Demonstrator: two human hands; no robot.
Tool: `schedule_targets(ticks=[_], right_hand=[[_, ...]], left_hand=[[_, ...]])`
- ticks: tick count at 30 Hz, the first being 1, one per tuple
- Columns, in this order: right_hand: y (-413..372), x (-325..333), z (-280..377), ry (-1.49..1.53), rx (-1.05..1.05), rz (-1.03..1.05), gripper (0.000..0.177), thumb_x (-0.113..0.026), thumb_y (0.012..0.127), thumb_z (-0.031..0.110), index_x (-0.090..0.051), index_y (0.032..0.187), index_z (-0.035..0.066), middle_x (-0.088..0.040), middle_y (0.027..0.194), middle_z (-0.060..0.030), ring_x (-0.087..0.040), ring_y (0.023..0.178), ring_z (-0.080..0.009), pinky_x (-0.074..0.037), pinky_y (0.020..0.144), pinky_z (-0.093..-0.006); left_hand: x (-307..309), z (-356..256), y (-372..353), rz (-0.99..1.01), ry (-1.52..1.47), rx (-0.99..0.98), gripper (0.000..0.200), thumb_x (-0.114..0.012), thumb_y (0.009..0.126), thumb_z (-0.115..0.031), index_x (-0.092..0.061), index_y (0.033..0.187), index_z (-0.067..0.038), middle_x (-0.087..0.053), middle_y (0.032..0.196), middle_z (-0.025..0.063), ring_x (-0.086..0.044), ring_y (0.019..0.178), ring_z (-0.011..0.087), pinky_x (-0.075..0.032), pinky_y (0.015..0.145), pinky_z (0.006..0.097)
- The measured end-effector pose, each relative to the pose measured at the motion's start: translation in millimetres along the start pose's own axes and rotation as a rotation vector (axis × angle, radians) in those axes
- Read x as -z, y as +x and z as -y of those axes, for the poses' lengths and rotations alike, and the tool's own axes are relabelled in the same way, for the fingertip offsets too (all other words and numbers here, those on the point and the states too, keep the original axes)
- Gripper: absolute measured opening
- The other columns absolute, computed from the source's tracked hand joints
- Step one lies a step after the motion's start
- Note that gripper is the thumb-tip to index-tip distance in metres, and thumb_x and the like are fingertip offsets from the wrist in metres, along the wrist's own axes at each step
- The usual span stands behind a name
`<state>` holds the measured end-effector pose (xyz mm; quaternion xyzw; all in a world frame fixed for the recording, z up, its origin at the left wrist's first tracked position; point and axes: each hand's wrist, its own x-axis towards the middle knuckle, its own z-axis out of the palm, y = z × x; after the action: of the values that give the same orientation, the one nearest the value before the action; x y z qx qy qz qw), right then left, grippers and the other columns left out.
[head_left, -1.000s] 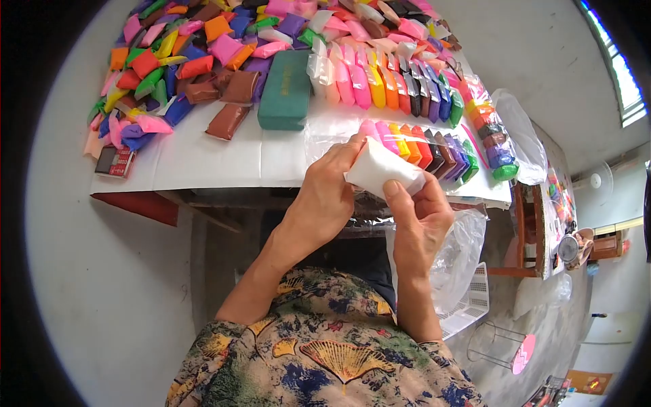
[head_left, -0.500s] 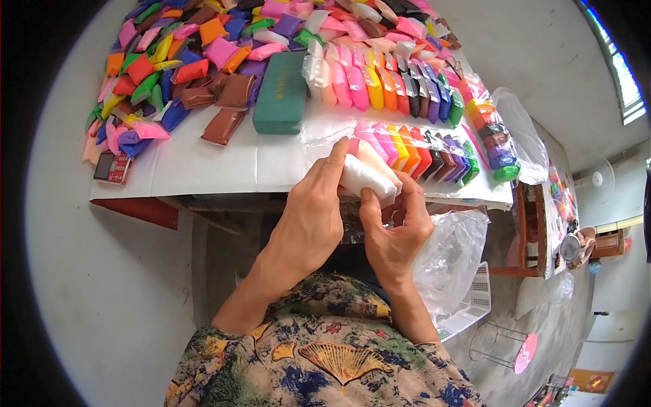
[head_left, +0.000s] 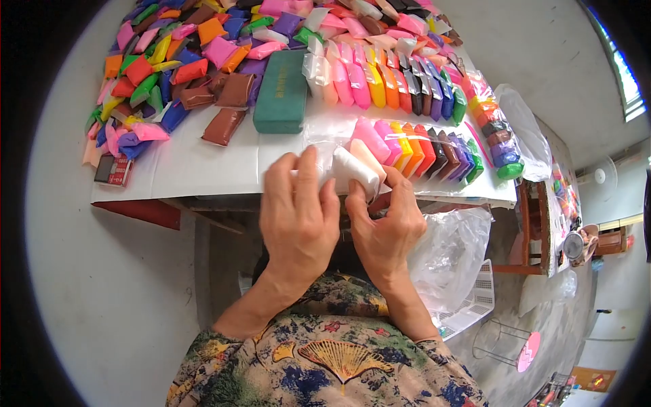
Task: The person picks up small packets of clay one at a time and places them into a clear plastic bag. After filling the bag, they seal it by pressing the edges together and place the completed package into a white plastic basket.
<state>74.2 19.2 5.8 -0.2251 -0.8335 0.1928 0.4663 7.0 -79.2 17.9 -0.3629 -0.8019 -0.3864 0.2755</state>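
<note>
Pinching a white clay packet (head_left: 355, 171), fingers of the left hand (head_left: 297, 214) and right hand (head_left: 385, 224) press together around it.

One left hand (head_left: 298, 217), one right hand (head_left: 386, 227), one white packet (head_left: 352, 169), one green case (head_left: 281, 91), one table (head_left: 203, 166).
</note>
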Motion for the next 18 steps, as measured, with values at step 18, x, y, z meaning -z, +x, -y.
schedule_targets(ticks=[18], right_hand=[[21.6, -36.0, 20.0, -0.187, -0.116, 0.003, 0.038, -0.079, 0.081, 0.029, -0.054, 0.096, 0.004, -0.056, 0.089, -0.0135, -0.062, 0.071, -0.033, -0.048, 0.056, -0.0428]], left_hand=[[6.8, 18.9, -0.7, 0.281, -0.279, 0.224, 0.007, -0.061, 0.086, 0.001, -0.054, 0.087, 0.0, -0.056, 0.086, 0.0157, -0.059, 0.081, 0.0367, -0.046, 0.07, 0.0458]])
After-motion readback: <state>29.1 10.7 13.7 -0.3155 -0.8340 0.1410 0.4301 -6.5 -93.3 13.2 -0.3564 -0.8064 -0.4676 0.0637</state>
